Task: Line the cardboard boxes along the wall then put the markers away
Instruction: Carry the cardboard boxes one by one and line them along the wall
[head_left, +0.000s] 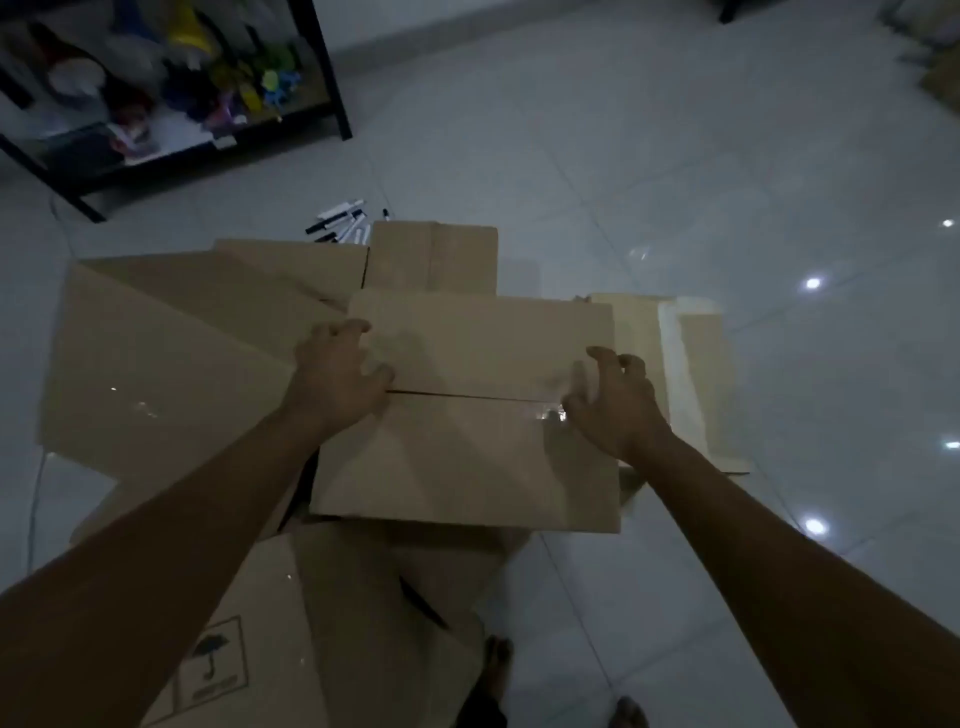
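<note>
Head view: left hand (340, 382) and right hand (615, 410) grip opposite sides of the top cardboard box (467, 410), fingers curled onto its closed flaps. Box sits on a pile of other boxes (171, 353) on the tiled floor (701, 156). Markers (340, 223) lie on floor just beyond pile, near dark shelf (332, 67)

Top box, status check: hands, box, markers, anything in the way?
Left hand and right hand grip top box at its sides. Markers loose on floor beyond. Other boxes piled around.
</note>
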